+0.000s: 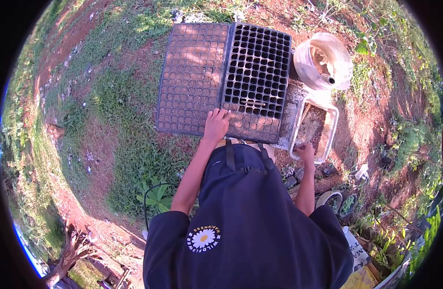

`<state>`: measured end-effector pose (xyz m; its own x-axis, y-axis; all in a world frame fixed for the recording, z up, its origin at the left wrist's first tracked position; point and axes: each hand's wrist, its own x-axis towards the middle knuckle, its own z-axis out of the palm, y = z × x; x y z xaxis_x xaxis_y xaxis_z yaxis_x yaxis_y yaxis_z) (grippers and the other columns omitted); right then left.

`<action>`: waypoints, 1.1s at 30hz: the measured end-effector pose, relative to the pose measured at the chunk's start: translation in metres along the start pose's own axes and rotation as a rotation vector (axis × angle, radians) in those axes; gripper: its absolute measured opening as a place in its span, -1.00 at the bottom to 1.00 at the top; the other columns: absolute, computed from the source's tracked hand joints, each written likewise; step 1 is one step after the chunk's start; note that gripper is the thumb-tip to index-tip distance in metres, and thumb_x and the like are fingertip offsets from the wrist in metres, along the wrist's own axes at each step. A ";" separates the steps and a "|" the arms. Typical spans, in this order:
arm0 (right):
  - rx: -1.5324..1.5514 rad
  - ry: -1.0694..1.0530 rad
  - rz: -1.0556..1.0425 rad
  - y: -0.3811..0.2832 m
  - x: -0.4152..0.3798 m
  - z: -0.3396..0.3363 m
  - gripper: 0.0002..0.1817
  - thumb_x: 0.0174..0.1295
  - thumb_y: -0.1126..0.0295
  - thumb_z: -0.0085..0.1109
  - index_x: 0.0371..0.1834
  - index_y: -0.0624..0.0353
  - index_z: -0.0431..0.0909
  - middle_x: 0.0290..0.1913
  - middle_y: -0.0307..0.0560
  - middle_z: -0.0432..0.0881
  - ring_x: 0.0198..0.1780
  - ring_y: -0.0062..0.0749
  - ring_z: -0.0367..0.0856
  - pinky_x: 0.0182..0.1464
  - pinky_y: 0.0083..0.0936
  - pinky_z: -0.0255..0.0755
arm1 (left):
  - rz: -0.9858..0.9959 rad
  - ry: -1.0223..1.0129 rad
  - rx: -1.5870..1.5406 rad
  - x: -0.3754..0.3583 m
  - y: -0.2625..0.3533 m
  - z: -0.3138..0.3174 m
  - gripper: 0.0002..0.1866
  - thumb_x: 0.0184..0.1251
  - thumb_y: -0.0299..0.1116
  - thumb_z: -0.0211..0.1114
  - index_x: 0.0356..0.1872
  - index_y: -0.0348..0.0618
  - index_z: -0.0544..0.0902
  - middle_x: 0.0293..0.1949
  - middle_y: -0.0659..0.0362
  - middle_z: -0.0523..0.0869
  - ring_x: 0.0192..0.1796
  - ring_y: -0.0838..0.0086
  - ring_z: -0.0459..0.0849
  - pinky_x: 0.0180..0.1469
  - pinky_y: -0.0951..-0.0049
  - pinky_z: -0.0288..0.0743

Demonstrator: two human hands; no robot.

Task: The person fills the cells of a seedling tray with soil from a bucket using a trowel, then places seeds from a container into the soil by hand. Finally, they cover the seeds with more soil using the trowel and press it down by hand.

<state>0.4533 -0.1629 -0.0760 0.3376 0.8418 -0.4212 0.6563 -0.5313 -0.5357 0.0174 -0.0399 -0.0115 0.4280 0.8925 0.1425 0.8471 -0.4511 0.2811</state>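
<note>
Two black seedling trays lie side by side. Soil fills the cells of the left seedling tray. The right seedling tray has soil in its nearest rows and bare cells farther away; a thin stick lies across it. My left hand rests over the near part of the trays, where they meet, with its fingers slightly apart and bent down onto the soil. At the near left corner of a pale rectangular tub is my right hand, fingers closed; what they hold, if anything, is hidden.
A round whitish basin with a dark tube end in it stands beyond the tub. Another stick leans inside the tub. Grass and reddish soil surround the trays. A printed sack lies by my right side.
</note>
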 end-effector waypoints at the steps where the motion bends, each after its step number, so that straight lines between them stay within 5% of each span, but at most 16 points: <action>1: -0.010 0.001 -0.011 -0.003 -0.001 -0.002 -0.82 -0.08 0.42 0.55 -0.42 0.21 0.75 -0.48 -0.16 0.75 -0.45 -0.55 0.69 -0.32 -0.55 0.56 | -0.007 0.003 0.002 0.000 0.000 0.001 -0.65 0.19 -0.40 0.27 0.03 -0.14 0.71 -0.13 0.23 0.58 0.00 0.35 0.50 0.04 0.29 0.34; 10: 0.227 0.215 -0.039 -0.065 -0.002 -0.019 -0.81 0.09 0.44 0.43 -0.25 0.25 0.73 -0.36 -0.14 0.74 -0.32 -0.51 0.65 -0.19 -0.54 0.53 | -0.030 -0.006 -0.005 -0.002 0.000 0.004 -0.62 0.18 -0.41 0.29 0.06 -0.16 0.70 -0.12 0.25 0.59 0.01 0.35 0.49 0.06 0.28 0.34; 13: 0.544 0.074 -0.209 -0.138 -0.015 -0.030 -0.80 0.28 0.49 0.36 -0.04 0.22 0.68 -0.31 -0.25 0.73 -0.29 -0.62 0.61 -0.18 -0.63 0.50 | -0.008 0.027 0.026 -0.001 0.001 0.003 -0.65 0.23 -0.37 0.22 0.03 -0.17 0.71 -0.17 0.24 0.57 0.00 0.38 0.49 0.05 0.33 0.35; 16: 0.666 -0.124 -0.208 -0.181 -0.014 -0.010 -0.80 0.27 0.45 0.38 -0.08 0.26 0.71 -0.28 -0.25 0.73 -0.30 -0.69 0.59 -0.20 -0.67 0.46 | -0.007 0.025 0.016 -0.001 -0.001 0.005 -0.65 0.23 -0.37 0.22 0.03 -0.17 0.71 -0.18 0.24 0.57 -0.01 0.37 0.49 0.05 0.33 0.34; 24: 0.260 -0.175 -0.424 -0.259 0.001 0.073 -0.76 0.25 0.37 0.37 -0.05 0.17 0.77 -0.39 -0.15 0.79 -0.37 -0.68 0.64 -0.26 -0.64 0.50 | -0.003 0.040 0.030 -0.003 0.000 0.008 -0.67 0.25 -0.37 0.20 0.01 -0.18 0.71 -0.19 0.23 0.56 -0.02 0.37 0.49 0.04 0.33 0.35; 30: 0.414 -0.097 -0.501 -0.281 0.012 0.116 -0.83 0.19 0.50 0.35 -0.17 0.30 0.70 -0.30 0.00 0.76 -0.35 -0.48 0.71 -0.23 -0.49 0.57 | 0.003 0.061 0.048 -0.002 0.002 0.008 -0.72 0.27 -0.36 0.21 -0.05 -0.18 0.71 -0.21 0.22 0.56 -0.02 0.35 0.50 0.02 0.33 0.36; 33: 0.210 0.006 -0.656 -0.282 0.017 0.126 -0.85 0.12 0.52 0.34 -0.25 0.31 0.66 -0.35 -0.01 0.70 -0.29 -0.29 0.67 -0.17 -0.39 0.54 | -0.022 0.030 0.048 -0.003 0.002 0.009 -0.67 0.25 -0.39 0.22 0.02 -0.15 0.72 -0.15 0.25 0.60 -0.01 0.38 0.51 0.03 0.32 0.35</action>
<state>0.1893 -0.0109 -0.0241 -0.0806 0.9958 0.0428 0.5815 0.0819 -0.8094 0.0210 -0.0434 -0.0194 0.4000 0.9014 0.1657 0.8705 -0.4302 0.2389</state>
